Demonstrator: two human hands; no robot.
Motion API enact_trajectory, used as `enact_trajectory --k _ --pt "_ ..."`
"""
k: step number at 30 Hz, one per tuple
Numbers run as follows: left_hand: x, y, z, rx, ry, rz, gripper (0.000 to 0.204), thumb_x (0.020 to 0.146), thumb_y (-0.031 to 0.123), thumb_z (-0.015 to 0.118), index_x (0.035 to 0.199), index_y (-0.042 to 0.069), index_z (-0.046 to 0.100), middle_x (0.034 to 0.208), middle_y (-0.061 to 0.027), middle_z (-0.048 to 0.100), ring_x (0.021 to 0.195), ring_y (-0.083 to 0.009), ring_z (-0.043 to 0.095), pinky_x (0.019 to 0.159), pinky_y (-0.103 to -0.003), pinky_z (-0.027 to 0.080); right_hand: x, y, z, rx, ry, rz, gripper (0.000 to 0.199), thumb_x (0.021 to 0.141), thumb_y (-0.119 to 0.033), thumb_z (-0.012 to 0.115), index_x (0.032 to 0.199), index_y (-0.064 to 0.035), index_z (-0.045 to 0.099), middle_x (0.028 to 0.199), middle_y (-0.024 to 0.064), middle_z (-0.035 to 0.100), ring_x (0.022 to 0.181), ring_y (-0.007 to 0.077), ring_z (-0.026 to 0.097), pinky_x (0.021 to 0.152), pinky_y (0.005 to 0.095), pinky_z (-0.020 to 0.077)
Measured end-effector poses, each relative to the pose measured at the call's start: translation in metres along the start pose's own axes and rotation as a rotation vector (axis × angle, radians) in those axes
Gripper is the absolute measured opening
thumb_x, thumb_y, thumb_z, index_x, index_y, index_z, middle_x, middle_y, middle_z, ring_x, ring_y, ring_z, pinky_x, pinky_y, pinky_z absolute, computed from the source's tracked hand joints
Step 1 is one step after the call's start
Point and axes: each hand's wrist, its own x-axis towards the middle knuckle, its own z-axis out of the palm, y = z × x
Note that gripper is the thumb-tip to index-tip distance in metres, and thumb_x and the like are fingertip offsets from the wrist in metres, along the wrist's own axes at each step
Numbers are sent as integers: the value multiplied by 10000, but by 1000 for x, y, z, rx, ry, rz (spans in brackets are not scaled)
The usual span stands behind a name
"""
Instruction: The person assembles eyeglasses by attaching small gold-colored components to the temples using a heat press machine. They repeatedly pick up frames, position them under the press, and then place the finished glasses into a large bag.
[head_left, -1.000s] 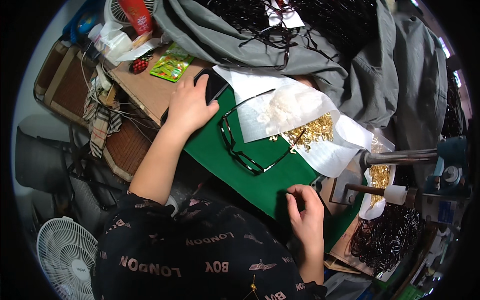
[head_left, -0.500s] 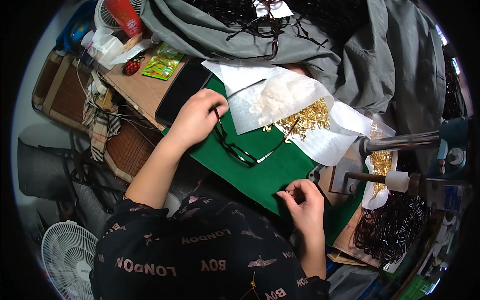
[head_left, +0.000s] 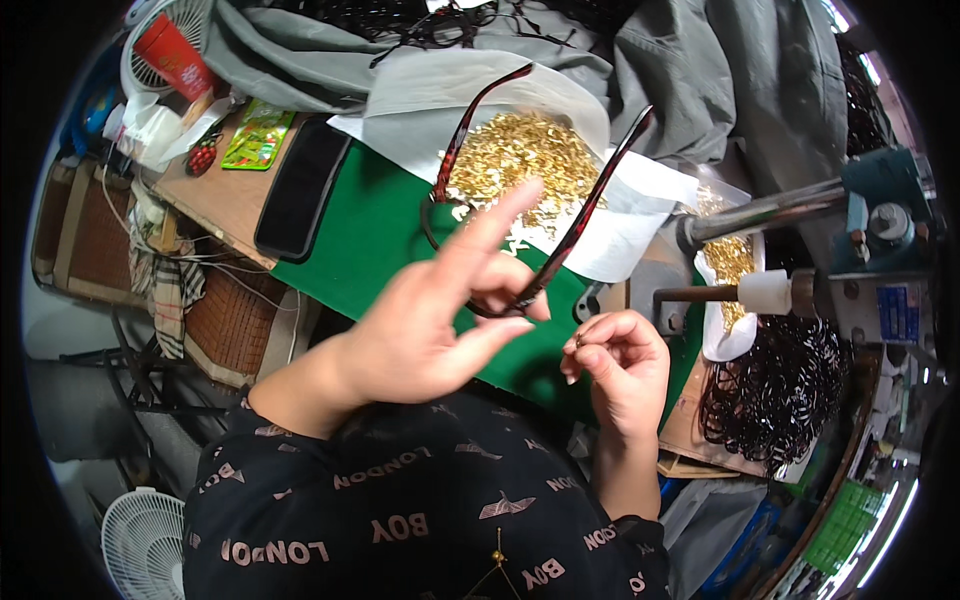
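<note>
My left hand (head_left: 400, 330) holds a pair of eyeglasses with dark reddish-brown temples (head_left: 588, 210), gripping the frame near one hinge between thumb and fingers. Its index finger points up and away from the frame. Both temples are unfolded and reach up over a pile of small gold pieces (head_left: 525, 150) on white paper. Close by on the right, my right hand (head_left: 628, 365) is closed in a pinch. Something tiny shows at its fingertips, too small to name. Under both hands lies a green mat (head_left: 320, 285).
A dark phone (head_left: 300, 190) lies left of the mat, near a green packet (head_left: 258, 135) and a red cup (head_left: 175, 55). To the right, a metal bar (head_left: 770, 208) and a rod with a white collar (head_left: 765, 292) jut in above a heap of dark glossy frames (head_left: 770, 395).
My left hand has brought the glasses right and nearer, turning them so the temples point up. My right hand has closed to a pinch. The whole view has shifted somewhat.
</note>
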Motion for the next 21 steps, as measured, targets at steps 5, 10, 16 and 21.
enact_trajectory --k 5,10,16,21 --pt "6 -21 36 226 -30 29 465 794 -74 580 1240 -15 460 982 -107 617 876 -160 621 765 -268 493 6 -2 -1 -138 33 -178 139 748 -31 708 772 -15 572 830 47 530 792 128 511 732 242 406" --pt "8 -28 52 330 -10 144 462 764 -66 603 1206 -25 474 1038 -156 623 926 -233 646 787 -298 510 7 0 6 -150 89 -247 135 753 3 708 795 -27 583 860 21 515 821 115 501 776 244 402" --pt "10 -33 52 371 -21 196 478 759 -52 604 1217 -30 469 1040 -162 628 931 -248 648 796 -300 511 7 -15 4 -365 27 -267 136 738 43 694 834 -4 611 862 43 551 830 128 524 778 238 412" --pt "12 -27 51 167 -79 37 482 803 -57 576 1264 -30 439 1045 -141 627 940 -202 640 827 -285 497 3 -20 -7 -394 28 -265 141 750 56 678 882 18 647 869 72 594 832 135 563 762 242 441"
